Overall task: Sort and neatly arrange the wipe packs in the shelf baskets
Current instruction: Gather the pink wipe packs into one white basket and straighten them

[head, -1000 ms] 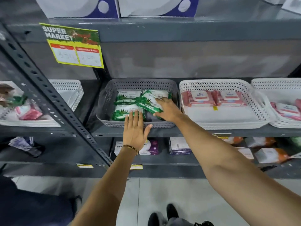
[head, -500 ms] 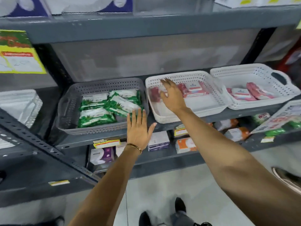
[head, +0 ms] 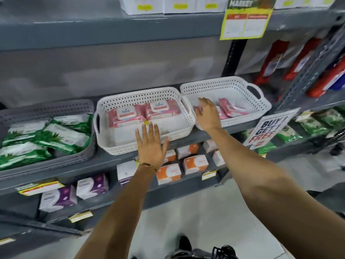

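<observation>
Three baskets stand side by side on the middle shelf. The grey basket (head: 85,107) at left holds several green wipe packs (head: 61,136). The middle white basket (head: 138,98) holds two pink wipe packs (head: 143,114) at its back. The right white basket (head: 233,83) holds more pink wipe packs (head: 231,109). My left hand (head: 151,144) is flat with fingers spread at the middle basket's front rim, holding nothing. My right hand (head: 207,114) reaches over the left end of the right basket, fingers apart, above a pink pack partly hidden beneath it.
Orange boxes (head: 169,173) and purple boxes (head: 92,186) fill the lower shelf. A "buy 1 get 1 free" sign (head: 268,128) hangs at right. A yellow price sign (head: 245,23) hangs from the top shelf. Green packs (head: 315,124) and red bottles (head: 274,60) fill the neighbouring bay.
My view and both hands have shifted right. The right hand went from the green packs, over the middle basket, to the right white basket. The left hand moved from the grey basket to the middle one.
</observation>
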`<state>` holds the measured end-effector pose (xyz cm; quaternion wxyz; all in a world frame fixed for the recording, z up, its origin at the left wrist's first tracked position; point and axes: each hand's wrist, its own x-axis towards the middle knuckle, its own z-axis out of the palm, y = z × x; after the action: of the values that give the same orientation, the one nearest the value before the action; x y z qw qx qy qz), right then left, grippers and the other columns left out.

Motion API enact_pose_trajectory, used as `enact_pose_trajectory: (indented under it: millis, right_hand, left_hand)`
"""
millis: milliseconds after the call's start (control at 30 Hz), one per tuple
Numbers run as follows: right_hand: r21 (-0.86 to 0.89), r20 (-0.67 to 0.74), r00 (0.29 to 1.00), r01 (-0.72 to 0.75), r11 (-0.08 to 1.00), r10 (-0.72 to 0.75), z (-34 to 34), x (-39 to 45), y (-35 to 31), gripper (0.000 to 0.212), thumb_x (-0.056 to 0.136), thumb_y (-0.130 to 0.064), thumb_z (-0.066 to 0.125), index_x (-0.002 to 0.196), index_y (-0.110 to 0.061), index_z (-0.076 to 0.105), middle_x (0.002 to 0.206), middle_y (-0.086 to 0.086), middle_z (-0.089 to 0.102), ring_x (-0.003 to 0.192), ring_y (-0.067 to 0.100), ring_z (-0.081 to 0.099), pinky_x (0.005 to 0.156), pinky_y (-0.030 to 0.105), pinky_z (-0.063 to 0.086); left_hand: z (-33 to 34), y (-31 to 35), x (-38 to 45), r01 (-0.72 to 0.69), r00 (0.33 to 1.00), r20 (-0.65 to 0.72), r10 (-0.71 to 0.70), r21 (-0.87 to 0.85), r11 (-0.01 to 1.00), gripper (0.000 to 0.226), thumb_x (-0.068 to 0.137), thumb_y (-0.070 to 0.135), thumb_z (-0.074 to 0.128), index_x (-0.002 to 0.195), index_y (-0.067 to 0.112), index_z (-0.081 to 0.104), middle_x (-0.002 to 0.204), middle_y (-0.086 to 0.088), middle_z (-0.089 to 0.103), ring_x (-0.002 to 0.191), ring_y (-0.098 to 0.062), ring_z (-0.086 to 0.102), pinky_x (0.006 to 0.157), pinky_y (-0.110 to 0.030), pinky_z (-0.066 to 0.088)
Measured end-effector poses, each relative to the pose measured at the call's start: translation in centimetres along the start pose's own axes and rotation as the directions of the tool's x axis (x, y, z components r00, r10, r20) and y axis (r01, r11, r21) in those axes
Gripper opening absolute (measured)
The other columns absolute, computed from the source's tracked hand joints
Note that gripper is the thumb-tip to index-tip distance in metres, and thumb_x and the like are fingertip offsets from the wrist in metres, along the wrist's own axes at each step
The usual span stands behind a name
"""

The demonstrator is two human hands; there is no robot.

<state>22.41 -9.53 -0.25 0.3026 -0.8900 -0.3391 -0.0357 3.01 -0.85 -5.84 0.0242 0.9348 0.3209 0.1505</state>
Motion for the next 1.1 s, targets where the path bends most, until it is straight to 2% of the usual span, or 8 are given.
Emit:
enact_pose_trajectory:
  millis: [67, 200, 467, 600, 767, 900, 967, 1100]
  right_hand:
    - [-0.034, 0.034, 0.999, -0.036, 0.999, 0.038, -1.0, 1.1, 2.0, 0.050, 0.088, -0.004, 0.052, 0.137, -0.004, 0.043, 0.145, 0.020, 0.044, 0.135, 0.033, 0.039, 0.114, 0.042, 0.033]
    - [-0.119, 0.223, 0.967, -0.097, 0.988, 0.122, -2.4, 2.9, 5.5, 0.067, 0.084, 0.006, 0.055, 0.145, -0.007, 0.030, 0.154, 0.017, 0.028, 0.142, 0.032, 0.028, 0.116, 0.041, 0.030]
    - [-0.259, 0.437, 0.897, 0.063, 0.964, 0.059, -1.8, 5.6, 7.5, 0.071, 0.085, 0.005, 0.057, 0.147, -0.010, 0.027, 0.154, 0.018, 0.028, 0.143, 0.033, 0.024, 0.117, 0.041, 0.028]
    - [-0.381, 0.484, 0.873, 0.148, 0.913, 0.061, -0.8, 6.8, 7.7, 0.062, 0.085, -0.008, 0.062, 0.141, -0.009, 0.036, 0.145, 0.021, 0.039, 0.136, 0.035, 0.032, 0.115, 0.044, 0.026]
    - [-0.444, 0.465, 0.884, 0.194, 0.875, 0.039, -0.5, 7.2, 7.6, 0.055, 0.081, -0.014, 0.067, 0.132, -0.006, 0.047, 0.128, 0.019, 0.054, 0.121, 0.033, 0.046, 0.108, 0.042, 0.035]
    - [-0.454, 0.395, 0.918, 0.178, 0.873, 0.019, -0.4, 7.2, 7.8, 0.062, 0.078, -0.020, 0.074, 0.131, -0.005, 0.047, 0.129, 0.017, 0.056, 0.121, 0.032, 0.047, 0.110, 0.039, 0.031]
    - [-0.388, 0.314, 0.949, 0.097, 0.917, 0.033, -0.3, 6.8, 7.7, 0.068, 0.077, -0.022, 0.076, 0.134, -0.005, 0.043, 0.132, 0.017, 0.054, 0.124, 0.034, 0.044, 0.109, 0.040, 0.033]
    - [-0.080, 0.129, 0.987, -0.083, 0.993, 0.092, -0.3, 5.9, 6.2, 0.065, 0.080, -0.018, 0.072, 0.135, -0.007, 0.039, 0.132, 0.018, 0.050, 0.124, 0.035, 0.044, 0.103, 0.045, 0.042]
  left_hand:
    - [0.3, 1.9, 0.8, 0.000, 1.000, -0.001, 0.000, 0.003, 1.000, 0.084, 0.092, 0.057, -0.002, 0.136, -0.002, 0.039, 0.142, -0.023, 0.040, 0.135, -0.042, 0.028, 0.112, -0.051, -0.002]
    - [1.4, 4.3, 1.9, 0.031, 1.000, 0.000, -0.031, 0.045, 0.999, 0.080, 0.093, 0.054, 0.003, 0.134, -0.001, 0.044, 0.139, -0.021, 0.046, 0.132, -0.041, 0.035, 0.110, -0.052, 0.005]
    - [2.0, 4.3, 2.1, 0.038, 0.998, -0.055, -0.035, 0.062, 0.997, 0.068, 0.097, 0.048, 0.013, 0.129, 0.001, 0.050, 0.135, -0.020, 0.051, 0.129, -0.039, 0.041, 0.107, -0.052, 0.018]
    - [2.4, 4.2, 2.0, 0.044, 0.998, -0.039, -0.042, 0.070, 0.997, 0.065, 0.097, 0.048, 0.015, 0.131, 0.004, 0.048, 0.137, -0.018, 0.049, 0.131, -0.037, 0.039, 0.109, -0.051, 0.017]
    - [2.3, 4.1, 2.0, 0.057, 0.998, -0.009, -0.057, 0.077, 0.995, 0.066, 0.097, 0.048, 0.011, 0.133, 0.005, 0.047, 0.138, -0.017, 0.049, 0.132, -0.036, 0.038, 0.109, -0.050, 0.015]
    - [2.2, 4.2, 2.0, 0.061, 0.998, 0.013, -0.062, 0.075, 0.995, 0.068, 0.096, 0.049, 0.007, 0.134, 0.006, 0.045, 0.140, -0.016, 0.047, 0.132, -0.035, 0.038, 0.110, -0.051, 0.017]
    - [1.9, 4.2, 2.0, 0.059, 0.998, 0.022, -0.061, 0.080, 0.995, 0.068, 0.096, 0.048, 0.007, 0.135, 0.006, 0.044, 0.140, -0.016, 0.047, 0.132, -0.035, 0.038, 0.110, -0.053, 0.023]
    - [1.5, 3.5, 1.7, 0.011, 0.999, 0.040, -0.014, 0.083, 0.996, 0.069, 0.095, 0.050, 0.008, 0.136, 0.006, 0.042, 0.140, -0.017, 0.046, 0.133, -0.035, 0.037, 0.108, -0.054, 0.024]
